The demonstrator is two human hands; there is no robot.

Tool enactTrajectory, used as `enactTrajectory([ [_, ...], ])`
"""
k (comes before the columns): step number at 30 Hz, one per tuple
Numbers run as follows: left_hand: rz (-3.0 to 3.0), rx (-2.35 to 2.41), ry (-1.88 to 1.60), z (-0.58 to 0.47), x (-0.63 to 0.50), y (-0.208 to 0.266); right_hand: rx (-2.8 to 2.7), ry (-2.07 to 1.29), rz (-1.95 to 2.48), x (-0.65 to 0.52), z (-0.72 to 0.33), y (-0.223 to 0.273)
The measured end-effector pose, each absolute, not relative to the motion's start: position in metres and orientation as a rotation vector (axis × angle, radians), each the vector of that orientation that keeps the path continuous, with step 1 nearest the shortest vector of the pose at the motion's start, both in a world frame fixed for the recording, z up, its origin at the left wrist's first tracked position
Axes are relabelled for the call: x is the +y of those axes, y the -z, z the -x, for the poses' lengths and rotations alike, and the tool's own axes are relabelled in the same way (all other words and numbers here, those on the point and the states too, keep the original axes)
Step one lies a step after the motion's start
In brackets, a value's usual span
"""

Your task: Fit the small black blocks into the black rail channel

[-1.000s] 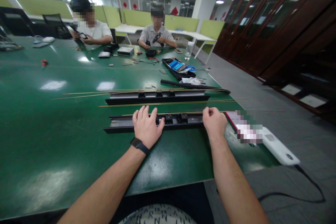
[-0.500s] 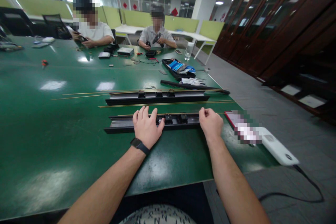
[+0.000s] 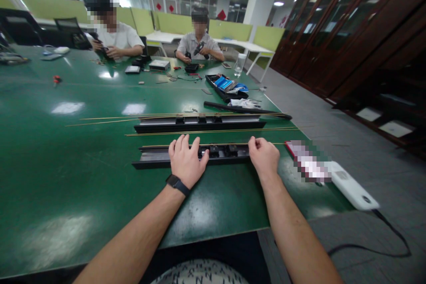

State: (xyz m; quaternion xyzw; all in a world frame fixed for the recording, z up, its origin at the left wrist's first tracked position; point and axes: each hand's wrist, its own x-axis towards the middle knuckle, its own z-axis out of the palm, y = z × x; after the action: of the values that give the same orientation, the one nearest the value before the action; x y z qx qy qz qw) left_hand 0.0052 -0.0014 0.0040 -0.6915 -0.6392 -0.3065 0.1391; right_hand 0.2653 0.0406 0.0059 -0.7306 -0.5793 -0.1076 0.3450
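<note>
A black channel-shaped rail (image 3: 155,159) with a pale inside lies crosswise before me, several small black blocks (image 3: 230,150) sitting in it. My left hand (image 3: 187,159) lies over the rail's middle, fingers spread and reaching past the far edge, thumb over the channel; it covers that stretch. A thin brass-coloured rod (image 3: 278,143) runs along the far edge of the rail, and my right hand (image 3: 266,156) pinches it near the rail's right end. Part of the rod passes behind my left fingers, so contact there is hidden.
Beyond lie loose brass-coloured rods (image 3: 153,134), a second black rail (image 3: 199,128), a long black strip (image 3: 246,110) and a black tray (image 3: 226,88) of blue packets. Right of my hand are a red-edged item (image 3: 293,153) and a white corded device (image 3: 353,188). Two people sit opposite.
My right hand has shifted slightly left, and the pinched rod has slid left along the rail with it. My left hand and the rail have stayed in place.
</note>
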Motion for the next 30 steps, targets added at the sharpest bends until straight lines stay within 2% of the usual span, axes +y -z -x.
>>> enactTrajectory([
  [30,2.021,-1.875,0.926,-0.0057,-0.0022,-0.0049,-1.509,0.254,1.904,0.0397,-0.2638,-0.0084],
])
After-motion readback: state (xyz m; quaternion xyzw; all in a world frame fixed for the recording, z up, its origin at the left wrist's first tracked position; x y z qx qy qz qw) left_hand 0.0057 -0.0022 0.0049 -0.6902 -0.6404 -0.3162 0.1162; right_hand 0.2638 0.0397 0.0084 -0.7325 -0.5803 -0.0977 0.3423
